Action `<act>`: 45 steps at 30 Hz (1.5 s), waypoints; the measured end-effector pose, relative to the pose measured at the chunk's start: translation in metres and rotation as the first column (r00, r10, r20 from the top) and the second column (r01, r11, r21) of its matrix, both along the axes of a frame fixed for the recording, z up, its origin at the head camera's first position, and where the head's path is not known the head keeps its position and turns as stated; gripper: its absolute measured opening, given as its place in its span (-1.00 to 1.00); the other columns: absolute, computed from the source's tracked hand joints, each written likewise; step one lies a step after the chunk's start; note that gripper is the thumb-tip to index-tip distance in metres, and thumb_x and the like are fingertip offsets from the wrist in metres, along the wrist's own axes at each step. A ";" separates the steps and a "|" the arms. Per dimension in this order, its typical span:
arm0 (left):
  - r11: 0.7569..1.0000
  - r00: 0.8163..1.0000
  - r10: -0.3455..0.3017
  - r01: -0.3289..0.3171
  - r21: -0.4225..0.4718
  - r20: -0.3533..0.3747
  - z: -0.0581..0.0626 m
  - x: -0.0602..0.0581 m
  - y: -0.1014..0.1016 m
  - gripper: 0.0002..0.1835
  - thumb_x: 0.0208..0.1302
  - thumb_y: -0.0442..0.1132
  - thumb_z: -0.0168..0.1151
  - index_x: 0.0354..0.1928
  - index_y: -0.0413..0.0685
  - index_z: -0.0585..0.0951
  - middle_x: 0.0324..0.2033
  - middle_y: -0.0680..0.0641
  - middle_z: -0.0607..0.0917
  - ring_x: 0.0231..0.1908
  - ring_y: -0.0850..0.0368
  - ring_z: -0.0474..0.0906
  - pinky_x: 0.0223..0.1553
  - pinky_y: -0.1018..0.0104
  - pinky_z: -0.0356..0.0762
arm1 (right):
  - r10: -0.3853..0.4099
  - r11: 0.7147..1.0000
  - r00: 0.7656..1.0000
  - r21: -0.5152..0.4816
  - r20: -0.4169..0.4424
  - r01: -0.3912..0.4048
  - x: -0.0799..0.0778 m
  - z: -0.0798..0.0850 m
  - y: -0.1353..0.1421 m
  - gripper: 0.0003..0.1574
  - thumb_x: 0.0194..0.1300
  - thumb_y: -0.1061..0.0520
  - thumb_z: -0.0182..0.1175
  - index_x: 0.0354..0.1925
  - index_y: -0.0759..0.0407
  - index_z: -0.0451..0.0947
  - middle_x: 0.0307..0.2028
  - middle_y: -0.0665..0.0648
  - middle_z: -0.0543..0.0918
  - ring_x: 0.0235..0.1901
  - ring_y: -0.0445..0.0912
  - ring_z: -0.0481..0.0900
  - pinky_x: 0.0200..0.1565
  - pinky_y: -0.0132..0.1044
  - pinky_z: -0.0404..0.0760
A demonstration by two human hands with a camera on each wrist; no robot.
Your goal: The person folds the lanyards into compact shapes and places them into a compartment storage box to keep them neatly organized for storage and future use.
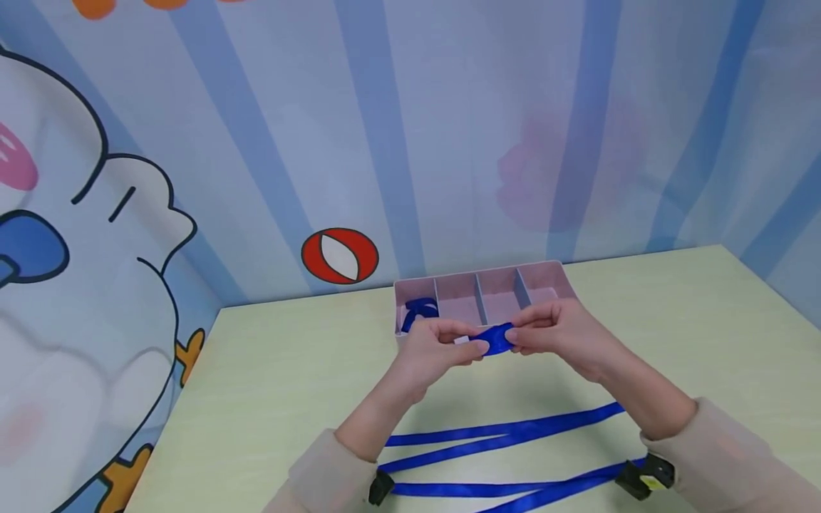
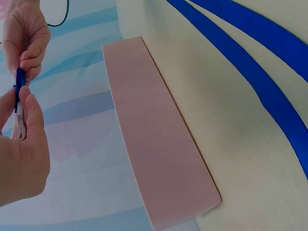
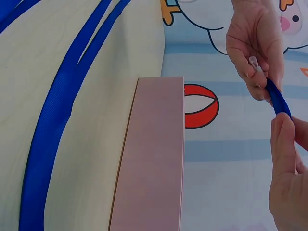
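Both hands hold a folded blue lanyard (image 1: 495, 340) in the air in front of the tray. My left hand (image 1: 436, 356) pinches its left end, where a small white plastic clip (image 2: 20, 125) sticks out between the fingers. The other end is pinched between thumb and fingers of my right hand (image 1: 564, 338). A pink tray (image 1: 458, 299) with grey dividers stands behind the hands. In its leftmost compartment lies a bundled blue lanyard (image 1: 421, 308). Long blue straps (image 1: 545, 427) lie across the table below the wrists, their ends partly hidden by the arms.
The pale table (image 1: 308, 370) meets a cartoon-printed backdrop (image 1: 442, 142) just behind the tray. More blue strap (image 1: 474, 490) runs along the near side. Black wrist cameras (image 1: 644, 477) hang low over the straps.
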State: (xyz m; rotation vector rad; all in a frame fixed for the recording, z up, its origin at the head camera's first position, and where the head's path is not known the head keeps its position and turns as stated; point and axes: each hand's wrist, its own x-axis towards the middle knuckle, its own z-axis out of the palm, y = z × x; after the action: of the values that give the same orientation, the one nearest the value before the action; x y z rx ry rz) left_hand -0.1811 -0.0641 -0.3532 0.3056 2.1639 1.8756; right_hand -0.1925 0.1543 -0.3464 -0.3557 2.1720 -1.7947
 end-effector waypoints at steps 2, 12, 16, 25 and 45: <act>1.000 1.000 0.007 -0.007 -0.003 -0.005 -0.003 -0.002 0.001 -0.78 0.15 -0.25 0.32 -0.19 -0.21 0.68 -0.40 -0.12 0.70 -0.34 0.07 0.64 -0.20 0.27 0.61 | -0.018 1.000 1.000 -0.009 -0.020 0.018 0.000 -0.001 -0.001 -0.59 0.20 0.18 0.26 -0.12 0.53 0.53 -0.36 0.17 0.70 -0.36 -0.05 0.68 -0.19 -0.28 0.64; 1.000 1.000 0.030 -0.030 -0.008 0.009 -0.014 -0.017 0.002 -0.79 0.15 -0.25 0.32 -0.20 -0.21 0.67 -0.37 -0.12 0.69 -0.34 0.08 0.65 -0.19 0.27 0.61 | -0.006 0.998 1.000 -0.064 -0.006 0.005 -0.012 -0.010 0.000 -0.58 0.21 0.25 0.24 -0.05 0.57 0.48 -0.32 0.15 0.69 -0.32 -0.08 0.69 -0.14 -0.18 0.61; 1.000 1.000 0.024 -0.024 0.005 0.012 -0.018 -0.023 0.001 -0.79 0.15 -0.25 0.33 -0.20 -0.21 0.68 -0.36 -0.13 0.69 -0.34 0.09 0.66 -0.17 0.28 0.61 | 0.030 0.998 0.999 -0.047 -0.022 -0.031 -0.018 -0.013 0.002 -0.56 0.21 0.23 0.24 -0.03 0.55 0.48 -0.31 0.16 0.68 -0.29 -0.04 0.68 -0.14 -0.18 0.62; 0.994 0.996 0.086 -0.086 0.065 0.005 -0.023 -0.034 -0.005 -0.77 0.15 -0.28 0.32 -0.15 -0.20 0.67 -0.29 -0.13 0.66 -0.36 0.11 0.60 -0.25 0.35 0.61 | -0.068 0.978 0.981 0.184 -0.183 0.102 -0.038 -0.019 0.021 -0.55 0.23 0.04 0.25 -0.01 0.32 0.55 -0.17 0.22 0.62 -0.25 -0.08 0.61 -0.18 -0.29 0.63; 0.966 0.977 0.211 -0.210 0.151 0.009 -0.032 -0.056 -0.006 -0.75 0.17 -0.33 0.29 -0.11 -0.29 0.63 -0.23 -0.26 0.66 -0.30 0.05 0.65 -0.17 0.28 0.60 | -0.355 0.880 0.902 0.237 -0.246 0.412 -0.094 -0.049 0.078 -0.46 0.27 0.21 0.16 0.15 0.48 0.36 -0.03 0.44 0.48 -0.41 -0.45 0.45 -0.32 -0.57 0.55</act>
State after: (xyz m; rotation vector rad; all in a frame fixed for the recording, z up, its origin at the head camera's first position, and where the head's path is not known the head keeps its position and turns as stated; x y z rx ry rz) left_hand -0.2369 -0.0701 -0.3851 0.1133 2.1353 2.1626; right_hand -0.2866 0.2319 -0.3959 -0.0287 2.7593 -1.6460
